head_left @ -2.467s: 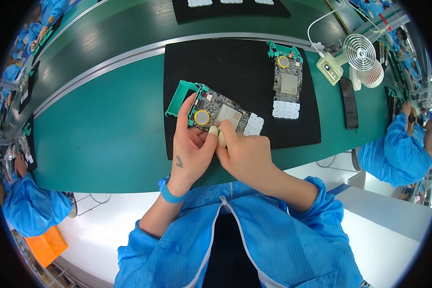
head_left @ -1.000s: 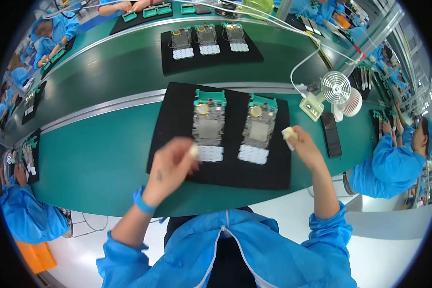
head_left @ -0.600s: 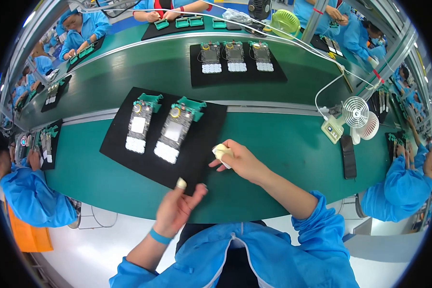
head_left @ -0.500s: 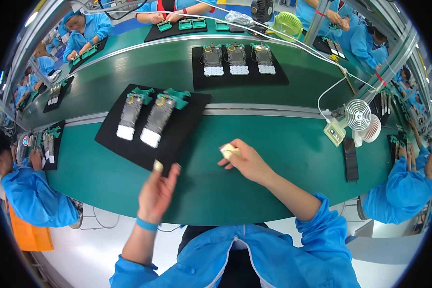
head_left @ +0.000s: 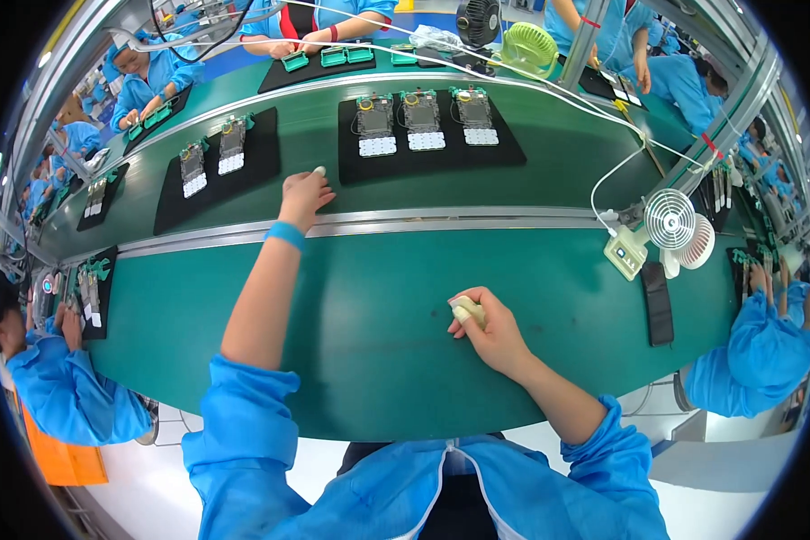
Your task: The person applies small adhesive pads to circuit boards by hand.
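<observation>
My left hand (head_left: 306, 195) reaches past the metal rail over the green conveyor belt (head_left: 310, 135). Its fingers are apart and hold nothing. To its left lies a black mat (head_left: 216, 193), out of its touch, bearing two circuit boards; one board (head_left: 232, 144) has a white strip of pads at its lower end. Right of the hand, a second black mat (head_left: 504, 157) carries three such boards. Above the green worktable (head_left: 378, 333) my right hand (head_left: 495, 333) is closed, with pale yellow covering at its thumb and fingertips. Whatever it may hold is hidden.
A metal rail (head_left: 441, 219) divides belt and worktable. Toward the right stand a small white fan (head_left: 671, 216), a power socket block (head_left: 625, 253) and a dark phone (head_left: 657, 303). White cables hang from the frame post. Co-workers in blue sit around the line.
The black mat with two boards has gone from the worktable to the belt. My left hand has moved forward and let go of it; my right hand has shifted slightly right and nearer.
</observation>
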